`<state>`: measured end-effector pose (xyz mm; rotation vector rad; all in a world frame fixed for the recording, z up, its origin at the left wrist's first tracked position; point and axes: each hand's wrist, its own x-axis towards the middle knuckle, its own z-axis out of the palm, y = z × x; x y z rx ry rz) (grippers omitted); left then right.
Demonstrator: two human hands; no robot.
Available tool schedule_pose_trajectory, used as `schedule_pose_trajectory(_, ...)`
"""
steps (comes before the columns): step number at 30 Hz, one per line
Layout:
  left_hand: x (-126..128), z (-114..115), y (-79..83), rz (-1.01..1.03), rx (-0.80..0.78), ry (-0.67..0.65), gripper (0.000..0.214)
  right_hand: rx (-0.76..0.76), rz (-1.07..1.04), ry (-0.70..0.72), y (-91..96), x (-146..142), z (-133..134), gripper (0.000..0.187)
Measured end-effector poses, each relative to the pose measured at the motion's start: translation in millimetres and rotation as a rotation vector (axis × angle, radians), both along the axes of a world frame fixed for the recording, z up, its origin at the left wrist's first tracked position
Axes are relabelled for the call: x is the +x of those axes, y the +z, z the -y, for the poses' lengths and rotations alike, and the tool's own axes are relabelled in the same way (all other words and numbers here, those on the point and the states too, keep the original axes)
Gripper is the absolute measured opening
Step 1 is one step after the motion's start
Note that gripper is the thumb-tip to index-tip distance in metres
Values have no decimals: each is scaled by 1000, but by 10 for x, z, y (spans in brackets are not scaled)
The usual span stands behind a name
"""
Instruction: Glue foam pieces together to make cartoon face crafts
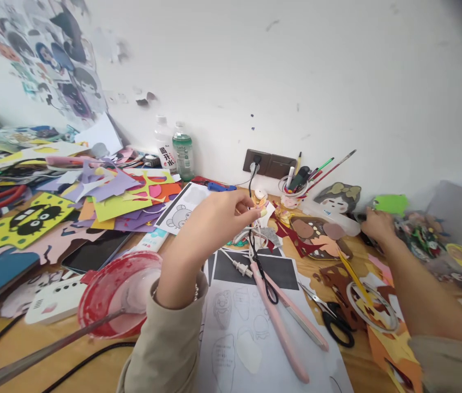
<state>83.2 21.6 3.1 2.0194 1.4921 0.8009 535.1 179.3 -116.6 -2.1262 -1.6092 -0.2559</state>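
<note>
My left hand (218, 218) is raised over the desk, thumb and fingertips pinched together; what they hold is hidden. Behind it runs a black cord (251, 188) that comes down from the wall socket. Below lies a pink hair straightener (280, 327), its two arms spread on a sheet of printed line drawings (234, 305). Beside it is a white plug (242, 268). At the right my right hand (379, 226) reaches towards the wall, its fingers curled at a dark thing I cannot make out, near a bright green paper shape (391, 204).
A red bowl (91, 305) with a long-handled tool stands front left. Paper scraps (120, 207) and a phone (91, 250) cover the left. Two bottles (183, 152) stand by the wall. Black-handled scissors (337, 322), a pen cup (292, 196) and brown paper cut-outs (316, 234) lie right of centre.
</note>
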Motion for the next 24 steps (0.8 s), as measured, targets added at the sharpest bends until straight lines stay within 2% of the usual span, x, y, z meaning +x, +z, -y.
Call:
schedule_pose_trajectory(6, 23, 9, 1, -2, 9, -7, 24, 240, -259, -102, 248, -63, 265, 20)
schedule_pose_trajectory(9, 44, 12, -2, 10, 10, -30, 25, 381, -452, -83, 320, -201, 478, 15)
schedule_pose_trajectory(11, 63, 5, -5, 24, 10, -48, 25, 452, -605, -22, 370, -351, 633, 15)
schedule_pose_trajectory(14, 106, -9, -15, 57, -1, -102, 23, 448, -829, 164, 479, -692, 897, 25)
schedule_pose_trajectory(18, 175, -21, -28, 135, -42, -216, 22, 390, -974, 448, 652, -1348, 1353, 35)
schedule_pose_trajectory(21, 212, -10, -19, 248, -105, -335, 24, 259, -1084, 717, 756, -1855, 1702, 31)
schedule_pose_trajectory(24, 212, 16, 8, 362, -155, -434, 23, 180, -1110, 876, 815, -2223, 1928, 24)
